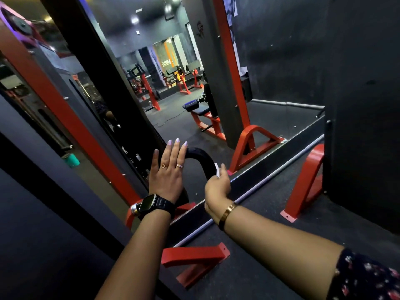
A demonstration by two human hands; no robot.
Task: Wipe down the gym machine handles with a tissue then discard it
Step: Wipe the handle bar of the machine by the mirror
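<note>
A black curved machine handle [200, 155] arches between my two hands in the middle of the view. My left hand [167, 172] lies flat against its left side, fingers straight and pointing up. My right hand [217, 185] curls round the handle's right leg and presses a white tissue [216, 168] against it. Only a small strip of the tissue shows above my fingers. The lower part of the handle is hidden behind my left wrist.
Red machine frame posts [65, 109] and red feet [303, 187] stand around the handle. A large wall mirror [177, 83] ahead reflects benches and floor. A dark panel [363, 105] rises at the right. A green bottle [72, 160] sits at the left.
</note>
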